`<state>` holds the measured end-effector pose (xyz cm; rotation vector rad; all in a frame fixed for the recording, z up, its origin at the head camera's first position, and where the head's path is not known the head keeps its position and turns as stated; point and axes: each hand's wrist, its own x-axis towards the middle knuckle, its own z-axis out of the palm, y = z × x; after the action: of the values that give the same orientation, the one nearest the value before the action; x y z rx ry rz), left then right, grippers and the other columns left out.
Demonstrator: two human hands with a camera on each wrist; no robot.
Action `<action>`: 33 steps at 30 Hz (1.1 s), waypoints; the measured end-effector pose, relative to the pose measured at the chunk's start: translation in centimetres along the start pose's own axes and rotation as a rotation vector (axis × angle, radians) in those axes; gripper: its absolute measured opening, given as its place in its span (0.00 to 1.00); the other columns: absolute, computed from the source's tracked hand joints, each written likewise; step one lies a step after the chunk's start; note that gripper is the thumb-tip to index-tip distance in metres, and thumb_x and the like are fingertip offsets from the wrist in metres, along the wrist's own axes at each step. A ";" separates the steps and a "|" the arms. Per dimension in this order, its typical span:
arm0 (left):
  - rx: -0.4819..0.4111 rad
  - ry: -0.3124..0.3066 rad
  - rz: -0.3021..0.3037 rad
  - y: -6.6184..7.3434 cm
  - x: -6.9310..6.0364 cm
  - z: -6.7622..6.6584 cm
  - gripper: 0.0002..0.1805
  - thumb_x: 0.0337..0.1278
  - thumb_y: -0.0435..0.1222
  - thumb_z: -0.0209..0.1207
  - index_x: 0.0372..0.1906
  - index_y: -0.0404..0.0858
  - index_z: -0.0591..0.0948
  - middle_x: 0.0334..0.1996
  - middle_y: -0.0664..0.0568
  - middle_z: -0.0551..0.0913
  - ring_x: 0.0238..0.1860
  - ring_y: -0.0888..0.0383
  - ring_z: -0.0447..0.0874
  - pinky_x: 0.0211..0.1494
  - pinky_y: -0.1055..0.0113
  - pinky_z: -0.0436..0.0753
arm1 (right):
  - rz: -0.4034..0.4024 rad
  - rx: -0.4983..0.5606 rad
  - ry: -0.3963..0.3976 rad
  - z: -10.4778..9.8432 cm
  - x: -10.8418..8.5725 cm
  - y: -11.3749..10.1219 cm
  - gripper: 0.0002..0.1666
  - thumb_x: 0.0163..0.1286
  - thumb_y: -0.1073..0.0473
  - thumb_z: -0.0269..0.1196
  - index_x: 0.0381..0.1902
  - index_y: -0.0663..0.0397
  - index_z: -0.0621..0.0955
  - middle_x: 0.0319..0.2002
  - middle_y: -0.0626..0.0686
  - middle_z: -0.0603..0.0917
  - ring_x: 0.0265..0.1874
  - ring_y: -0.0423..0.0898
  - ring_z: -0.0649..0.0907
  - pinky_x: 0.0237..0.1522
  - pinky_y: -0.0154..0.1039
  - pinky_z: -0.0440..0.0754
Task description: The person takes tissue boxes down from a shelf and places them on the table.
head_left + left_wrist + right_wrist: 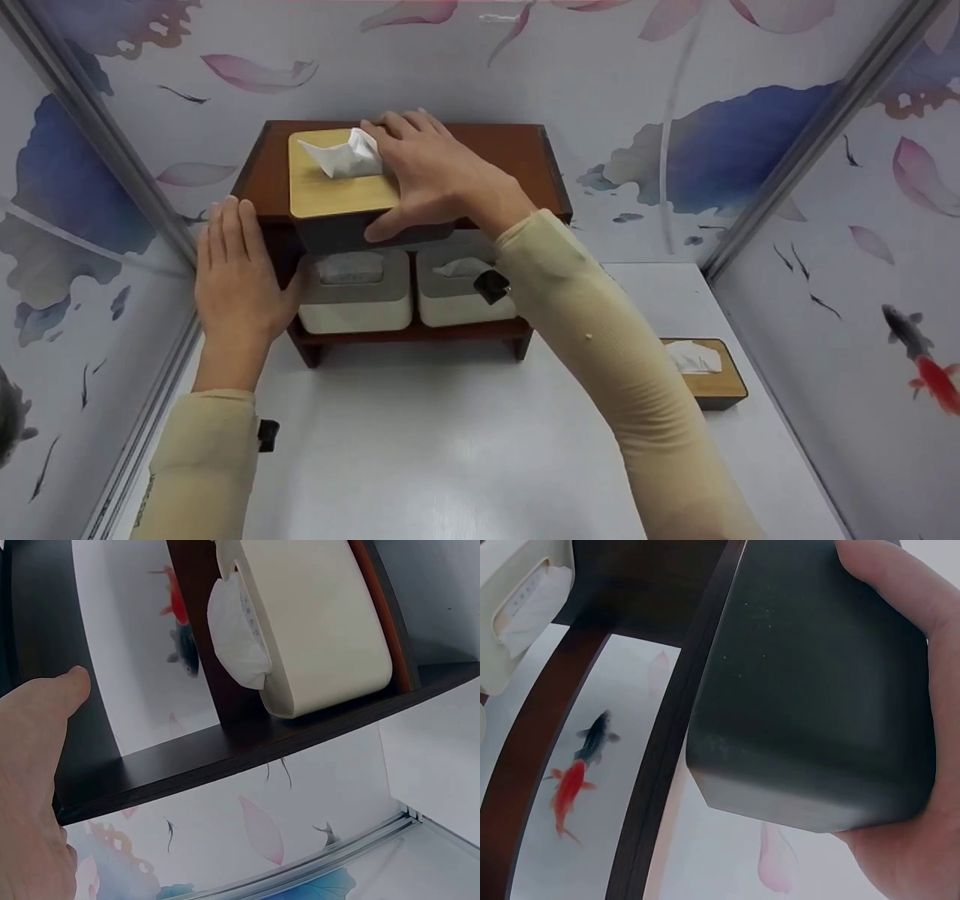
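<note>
A tissue box with a wooden lid [337,196] and dark sides [810,690] is at the top of a brown shelf [502,150], a white tissue standing out of its slot. My right hand [439,176] grips its right end, thumb on the front side; in the right wrist view the hand [930,690] wraps the box's edge. My left hand [238,277] lies against the shelf's left side with fingers straight; in the left wrist view the hand [34,765] is beside the dark side panel [56,637]. Two cream and grey tissue boxes [356,315] stand inside the shelf.
Another wood-topped tissue box [716,384] rests on the white table [420,450], right of the shelf. Printed panels [585,60] with petals, leaves and fish enclose the back and both sides, joined by metal corner strips.
</note>
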<state>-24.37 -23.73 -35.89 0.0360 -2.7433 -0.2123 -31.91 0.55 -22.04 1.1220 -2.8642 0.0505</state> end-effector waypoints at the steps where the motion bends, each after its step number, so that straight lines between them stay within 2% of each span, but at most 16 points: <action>1: 0.001 0.009 0.003 0.0 0.0 0.0 0.54 0.64 0.57 0.52 0.77 0.35 0.34 0.78 0.37 0.37 0.79 0.40 0.34 0.81 0.48 0.41 | -0.003 -0.004 0.006 0.0 -0.3 0.0 0.74 0.43 0.20 0.64 0.79 0.47 0.49 0.73 0.51 0.60 0.75 0.50 0.56 0.80 0.45 0.44; 4: -0.001 0.029 0.011 0.0 0.0 0.1 0.55 0.63 0.57 0.53 0.77 0.34 0.36 0.78 0.36 0.38 0.79 0.40 0.36 0.81 0.48 0.42 | -0.024 -0.017 0.029 0.2 -1.4 0.0 0.75 0.42 0.20 0.65 0.79 0.49 0.49 0.73 0.52 0.60 0.74 0.51 0.56 0.80 0.45 0.42; 13: 0.004 -0.021 -0.003 0.1 0.0 -0.2 0.59 0.62 0.60 0.54 0.77 0.34 0.32 0.78 0.37 0.34 0.79 0.40 0.32 0.81 0.48 0.36 | -0.079 0.001 0.100 1.2 -4.3 0.1 0.76 0.40 0.20 0.66 0.78 0.49 0.50 0.71 0.51 0.61 0.74 0.50 0.57 0.80 0.44 0.39; 20: 0.006 -0.033 -0.004 0.0 -0.1 -0.3 0.59 0.61 0.61 0.53 0.77 0.34 0.31 0.78 0.38 0.32 0.79 0.41 0.30 0.81 0.48 0.35 | -0.130 -0.001 0.139 2.2 -6.3 0.1 0.76 0.39 0.19 0.66 0.78 0.51 0.51 0.72 0.53 0.60 0.74 0.51 0.57 0.80 0.45 0.40; 27: 0.014 -0.050 -0.008 0.1 -0.1 -0.3 0.58 0.63 0.60 0.53 0.77 0.34 0.29 0.78 0.38 0.30 0.79 0.41 0.28 0.81 0.48 0.35 | -0.178 -0.057 0.180 3.3 -8.3 0.1 0.77 0.37 0.19 0.66 0.77 0.52 0.54 0.71 0.53 0.62 0.72 0.51 0.60 0.80 0.44 0.40; 33: 0.010 -0.051 -0.011 0.0 -0.1 -0.2 0.58 0.64 0.59 0.52 0.76 0.35 0.29 0.78 0.39 0.29 0.79 0.42 0.26 0.81 0.48 0.34 | -0.212 -0.058 0.187 4.1 -9.9 -0.1 0.77 0.39 0.18 0.65 0.77 0.54 0.53 0.72 0.54 0.61 0.72 0.52 0.60 0.80 0.45 0.40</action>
<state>-24.19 -23.72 -35.70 0.0491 -2.7960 -0.2054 -24.84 6.97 -26.87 1.3254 -2.5547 0.0575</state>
